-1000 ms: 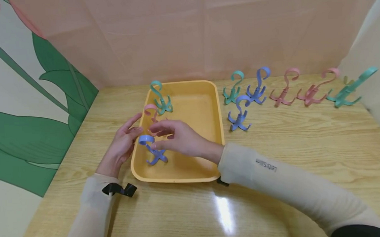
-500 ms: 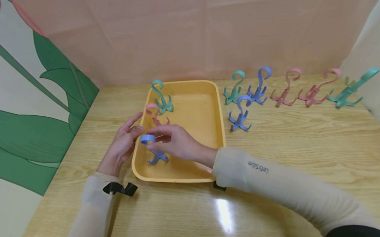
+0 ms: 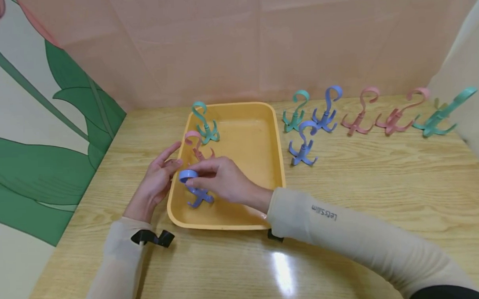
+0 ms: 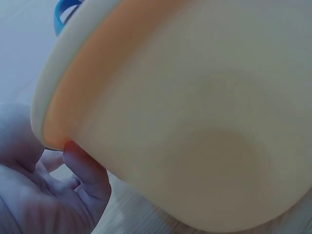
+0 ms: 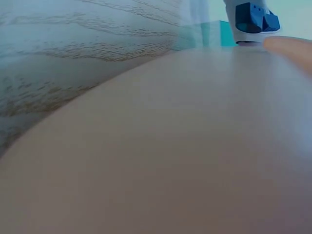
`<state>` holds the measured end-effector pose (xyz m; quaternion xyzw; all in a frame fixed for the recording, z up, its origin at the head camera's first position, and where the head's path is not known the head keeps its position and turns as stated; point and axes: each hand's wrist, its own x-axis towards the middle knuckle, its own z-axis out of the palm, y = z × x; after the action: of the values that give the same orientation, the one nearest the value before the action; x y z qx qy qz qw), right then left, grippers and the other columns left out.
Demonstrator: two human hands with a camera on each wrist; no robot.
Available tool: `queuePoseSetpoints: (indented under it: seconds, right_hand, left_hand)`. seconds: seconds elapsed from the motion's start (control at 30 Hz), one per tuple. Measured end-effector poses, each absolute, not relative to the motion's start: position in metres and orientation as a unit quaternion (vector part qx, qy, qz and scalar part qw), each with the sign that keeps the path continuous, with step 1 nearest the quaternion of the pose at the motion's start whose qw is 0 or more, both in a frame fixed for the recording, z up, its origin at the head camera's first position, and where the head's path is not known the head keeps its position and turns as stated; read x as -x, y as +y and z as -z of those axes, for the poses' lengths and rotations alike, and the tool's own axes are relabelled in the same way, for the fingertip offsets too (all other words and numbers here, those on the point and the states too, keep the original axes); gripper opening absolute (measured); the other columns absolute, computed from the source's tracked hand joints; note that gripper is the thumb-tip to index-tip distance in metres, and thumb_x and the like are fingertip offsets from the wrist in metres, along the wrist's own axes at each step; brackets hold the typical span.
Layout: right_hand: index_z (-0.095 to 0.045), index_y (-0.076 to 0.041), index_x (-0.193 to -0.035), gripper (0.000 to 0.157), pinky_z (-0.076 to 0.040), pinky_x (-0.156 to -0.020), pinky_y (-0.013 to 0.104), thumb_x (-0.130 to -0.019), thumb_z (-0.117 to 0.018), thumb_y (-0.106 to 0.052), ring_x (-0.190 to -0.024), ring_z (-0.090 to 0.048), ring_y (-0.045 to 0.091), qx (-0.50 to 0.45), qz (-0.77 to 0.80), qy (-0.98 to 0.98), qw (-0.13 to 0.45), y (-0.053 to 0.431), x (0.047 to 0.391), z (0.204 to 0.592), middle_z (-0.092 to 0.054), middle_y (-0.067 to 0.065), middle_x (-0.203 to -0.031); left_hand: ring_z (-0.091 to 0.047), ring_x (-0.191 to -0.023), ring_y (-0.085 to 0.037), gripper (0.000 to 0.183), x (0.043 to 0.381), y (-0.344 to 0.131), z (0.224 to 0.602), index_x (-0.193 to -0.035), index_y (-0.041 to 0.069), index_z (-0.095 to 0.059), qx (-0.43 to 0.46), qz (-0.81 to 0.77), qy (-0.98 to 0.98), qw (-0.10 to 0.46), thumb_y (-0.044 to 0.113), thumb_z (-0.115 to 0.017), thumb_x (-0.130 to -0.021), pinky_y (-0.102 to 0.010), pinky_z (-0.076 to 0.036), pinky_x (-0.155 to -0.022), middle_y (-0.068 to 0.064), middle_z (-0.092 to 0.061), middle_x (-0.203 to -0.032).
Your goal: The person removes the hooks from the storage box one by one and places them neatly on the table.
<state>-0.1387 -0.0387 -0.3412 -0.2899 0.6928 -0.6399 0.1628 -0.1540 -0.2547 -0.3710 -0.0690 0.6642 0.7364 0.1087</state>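
Observation:
In the head view, a blue four-pronged hook [image 3: 201,197] stands in the near left part of the yellow tray [image 3: 245,140]. My right hand [image 3: 228,180] pinches its curled top between thumb and fingers. Behind it in the tray are a pink hook [image 3: 199,153], partly covered by the right hand, and a green hook [image 3: 208,132]. My left hand [image 3: 155,183] lies against the tray's left side, fingers relaxed; in the left wrist view a fingertip of the left hand [image 4: 53,195] touches the tray's outer wall [image 4: 195,97]. The right wrist view is mostly a blurred pale surface.
Right of the tray stand a green hook [image 3: 295,119], blue hooks [image 3: 325,119] and pink hooks [image 3: 356,122] on the wooden table [image 3: 363,176]. A larger-looking green hook [image 3: 436,118] is at the far right. A pink cloth-like backdrop [image 3: 236,44] closes off the back.
My right hand's thumb and fingers have come together on the blue hook's curl, uncovering more of the pink hook. The left hand stays by the tray's edge.

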Motion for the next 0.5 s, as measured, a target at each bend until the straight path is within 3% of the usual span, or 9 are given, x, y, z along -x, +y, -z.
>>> queuePoseSetpoints:
  seconds: [0.17,0.4,0.5]
  right_hand:
    - [-0.075,0.002,-0.111,0.022,-0.059,-0.079,0.033,-0.09,-0.075,-0.006,-0.088,-0.072,0.014,0.28,0.645,0.692,0.164,-0.0375,0.1385,0.34,-0.076,0.008,-0.1]
    - [-0.075,0.003,-0.111,0.023,-0.058,-0.084,0.049,-0.09,-0.075,-0.006,-0.086,-0.072,0.014,0.28,0.648,0.689,0.163,-0.0349,0.1379,0.3388,-0.076,0.009,-0.098]
    - [-0.075,0.002,-0.112,0.022,-0.057,-0.085,0.05,-0.091,-0.074,-0.006,-0.087,-0.072,0.014,0.28,0.648,0.689,0.164,-0.0333,0.1366,0.3382,-0.076,0.008,-0.098]
  left_hand:
    - [-0.064,-0.082,-0.011,0.056,0.1545,-0.2544,0.3715,-0.158,0.023,-0.034,0.071,-0.734,0.667,0.107,0.011,-0.05,-0.106,-0.026,-0.058,-0.071,-0.013,-0.057,-0.111]
    - [-0.063,-0.082,-0.011,0.056,0.1549,-0.2544,0.3709,-0.158,0.024,-0.034,0.075,-0.731,0.669,0.11,0.011,-0.05,-0.106,-0.026,-0.058,-0.071,-0.011,-0.057,-0.11]
    - [-0.063,-0.083,-0.011,0.057,0.1549,-0.2549,0.3702,-0.158,0.024,-0.034,0.078,-0.731,0.668,0.111,0.011,-0.05,-0.106,-0.025,-0.058,-0.07,-0.01,-0.057,-0.109]
